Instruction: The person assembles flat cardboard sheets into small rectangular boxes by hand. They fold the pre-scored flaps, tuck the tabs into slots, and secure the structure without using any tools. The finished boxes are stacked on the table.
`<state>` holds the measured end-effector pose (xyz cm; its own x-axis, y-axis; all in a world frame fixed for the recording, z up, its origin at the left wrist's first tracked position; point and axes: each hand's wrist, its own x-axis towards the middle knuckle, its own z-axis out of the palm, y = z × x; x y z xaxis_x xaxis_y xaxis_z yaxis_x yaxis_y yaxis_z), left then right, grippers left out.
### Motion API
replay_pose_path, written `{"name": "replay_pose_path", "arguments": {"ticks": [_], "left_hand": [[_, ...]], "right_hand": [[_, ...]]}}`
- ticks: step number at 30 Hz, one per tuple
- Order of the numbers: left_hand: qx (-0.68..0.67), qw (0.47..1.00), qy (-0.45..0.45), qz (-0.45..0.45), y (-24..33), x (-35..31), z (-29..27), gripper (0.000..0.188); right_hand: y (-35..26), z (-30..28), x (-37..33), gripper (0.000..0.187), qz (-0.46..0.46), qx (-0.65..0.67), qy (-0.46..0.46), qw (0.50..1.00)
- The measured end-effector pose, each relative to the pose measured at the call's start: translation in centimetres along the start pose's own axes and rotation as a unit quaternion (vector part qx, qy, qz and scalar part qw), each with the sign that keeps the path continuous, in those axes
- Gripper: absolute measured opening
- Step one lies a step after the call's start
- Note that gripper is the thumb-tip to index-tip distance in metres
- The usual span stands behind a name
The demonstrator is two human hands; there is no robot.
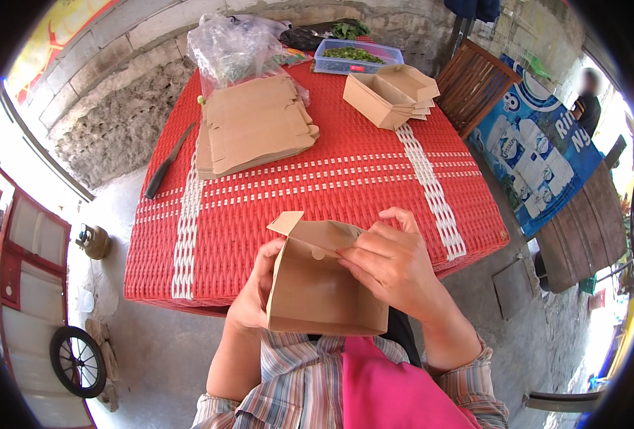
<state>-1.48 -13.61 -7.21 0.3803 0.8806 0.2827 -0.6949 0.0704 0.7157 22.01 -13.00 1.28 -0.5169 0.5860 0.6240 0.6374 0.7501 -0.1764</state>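
Close to my body, a partly folded brown cardboard box is held up between my two hands, its open side toward me. My left hand grips its left wall, the thumb side along the edge and the other fingers hidden behind. At the upper right, my right hand pinches the inner flap near a small round tab. A loose flap stands out at the box's upper left corner. Farther off on the table lies a stack of flat cardboard blanks. Several folded boxes are nested together at the far right.
The red woven table has white stripes. A knife with a black handle lies at its left edge. At the back are a clear plastic bag and a blue-tinted container of chopped greens. A wooden chair stands far right.
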Motion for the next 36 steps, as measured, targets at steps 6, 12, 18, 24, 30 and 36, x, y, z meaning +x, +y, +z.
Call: {"name": "replay_pose_path", "arguments": {"ticks": [6, 12, 18, 24, 30, 36], "left_hand": [[0.416, 0.878, 0.033, 0.234, 5.0, 1.6, 1.4, 0.081], [0.822, 0.542, 0.050, 0.168, 8.1, 2.3, 7.5, 0.022], [0.861, 0.441, 0.016, 0.251, 7.6, 3.1, 7.1, 0.014], [0.846, 0.464, 0.053, 0.257, 6.5, 4.6, 5.9, 0.012], [0.837, 0.494, 0.014, 0.235, 6.8, 6.1, 5.0, 0.016], [0.864, 0.435, -0.076, 0.241, 8.1, 10.7, 3.1, 0.012]], "right_hand": [[-0.4, -0.7, 0.8, 0.006, -0.054, -0.080, -0.043, 0.994], [-0.7, -0.9, 1.6, 0.008, -0.103, -0.131, -0.068, 0.984], [-0.3, -1.3, 2.3, 0.009, -0.118, -0.143, -0.040, 0.982], [1.5, 0.8, 2.9, 0.010, -0.105, -0.141, -0.003, 0.984], [3.3, 2.6, 4.4, 0.007, -0.114, -0.106, -0.006, 0.988], [6.7, 4.9, 7.7, 0.004, -0.154, -0.110, 0.031, 0.981]]}}
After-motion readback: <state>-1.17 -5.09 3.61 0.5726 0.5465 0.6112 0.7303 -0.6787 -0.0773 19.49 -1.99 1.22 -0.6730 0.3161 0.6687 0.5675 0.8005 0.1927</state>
